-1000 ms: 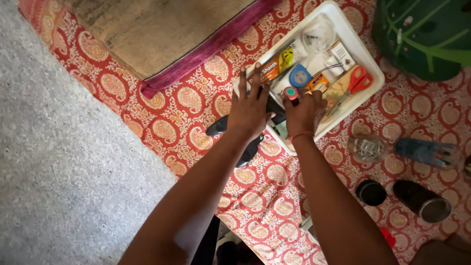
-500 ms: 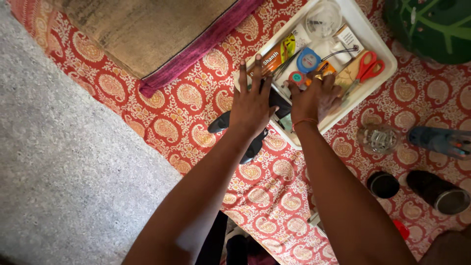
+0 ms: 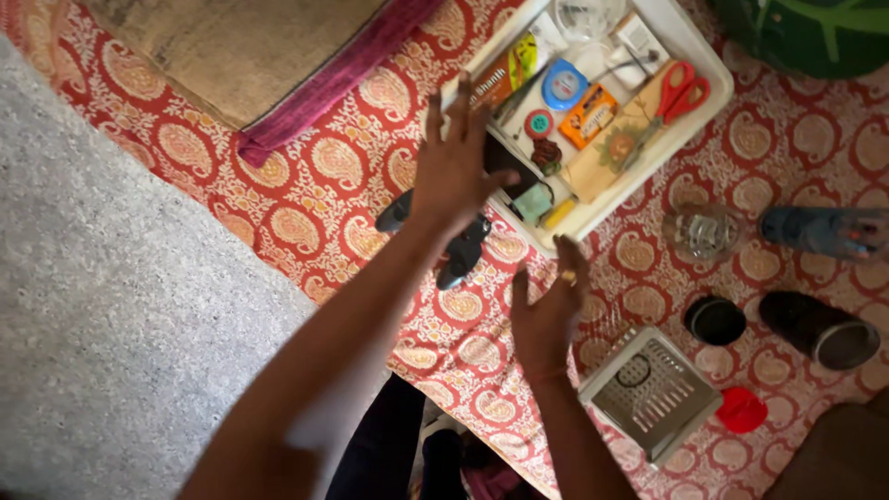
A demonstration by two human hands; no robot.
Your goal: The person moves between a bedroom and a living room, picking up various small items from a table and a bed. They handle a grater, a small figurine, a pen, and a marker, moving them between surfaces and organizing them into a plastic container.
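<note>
Head view, single entry. Right hand (image 3: 546, 310): withdrawn from the white tray (image 3: 706, 57) since a second ago; now hangs over the red paisley cloth (image 3: 315, 213), short of the tray's near corner, palm open, fingers spread, holding nothing. A ring shows on one finger.

Left hand (image 3: 454, 167): unchanged in place, flat, fingers spread, pressed on the tray's near-left edge, gripping nothing. Beneath its wrist lies a black tool (image 3: 458, 252), half hidden.

Small red-and-teal round piece (image 3: 538, 123): half a second ago under the right fingertips; now lying free in the tray, just beyond the left fingertips, beside the blue tape measure (image 3: 563, 85) and orange box (image 3: 589, 117). Judgement: the piece is set down and released; the tray contents are uncovered. Red scissors (image 3: 681, 91) lie further in.

Right of the right hand: metal grater (image 3: 653, 393), red cap (image 3: 742, 409), two dark cups (image 3: 715, 320).
</note>
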